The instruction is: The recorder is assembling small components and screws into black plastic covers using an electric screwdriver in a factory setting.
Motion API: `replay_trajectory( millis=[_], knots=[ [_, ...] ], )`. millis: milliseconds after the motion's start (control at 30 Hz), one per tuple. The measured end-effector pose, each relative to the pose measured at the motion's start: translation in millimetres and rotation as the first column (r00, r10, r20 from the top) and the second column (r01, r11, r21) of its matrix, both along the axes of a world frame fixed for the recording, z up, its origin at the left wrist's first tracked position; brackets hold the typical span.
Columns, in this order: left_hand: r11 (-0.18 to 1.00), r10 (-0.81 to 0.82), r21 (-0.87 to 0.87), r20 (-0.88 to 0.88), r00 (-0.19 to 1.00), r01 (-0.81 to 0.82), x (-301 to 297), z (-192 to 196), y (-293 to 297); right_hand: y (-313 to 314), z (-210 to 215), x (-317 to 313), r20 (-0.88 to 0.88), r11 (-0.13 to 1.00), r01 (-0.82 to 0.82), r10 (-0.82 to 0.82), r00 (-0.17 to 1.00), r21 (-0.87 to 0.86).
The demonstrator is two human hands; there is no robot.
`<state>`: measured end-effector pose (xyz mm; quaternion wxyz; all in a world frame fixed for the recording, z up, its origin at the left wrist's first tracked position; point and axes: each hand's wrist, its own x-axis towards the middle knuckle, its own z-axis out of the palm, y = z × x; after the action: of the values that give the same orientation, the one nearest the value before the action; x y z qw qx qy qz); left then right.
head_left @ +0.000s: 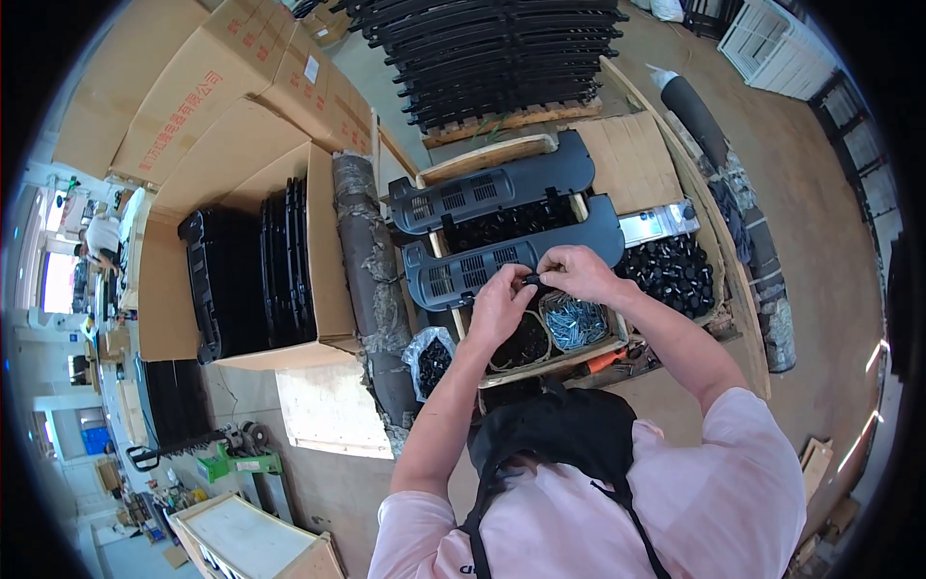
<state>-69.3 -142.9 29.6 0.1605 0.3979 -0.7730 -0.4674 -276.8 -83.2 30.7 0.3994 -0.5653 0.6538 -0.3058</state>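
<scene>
Brown cartons (231, 106) with red print flank the bench where both hands (540, 285) pinch a small black part (530, 279).

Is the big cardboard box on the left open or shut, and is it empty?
Open and not empty: the cardboard box has its flaps folded back, and black plastic panels stand on edge inside it.

Pink short-sleeved shirt (675, 492), black apron straps (632, 540)

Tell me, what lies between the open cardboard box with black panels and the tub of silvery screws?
In the head view, a dark wrapped roll stands between the cardboard box and the tub of screws; a bag of small black parts and the left hand lie there too.
</scene>
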Motion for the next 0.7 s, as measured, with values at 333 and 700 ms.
replay_trajectory(
  millis=[333, 700],
  knots=[
    [0.913, 0.129, -0.399, 0.090, 0.988, -0.082, 24, -12, -108, -117, -31, 36, -0.215, 0.972, -0.089, 0.041, 0.976, -0.219],
    [0.848, 0.230, -0.513, 0.128, 0.965, -0.134, 38, -40, -171, -192, -61, 64, -0.331, 0.923, -0.126, -0.001, 0.944, -0.363]
  ],
)
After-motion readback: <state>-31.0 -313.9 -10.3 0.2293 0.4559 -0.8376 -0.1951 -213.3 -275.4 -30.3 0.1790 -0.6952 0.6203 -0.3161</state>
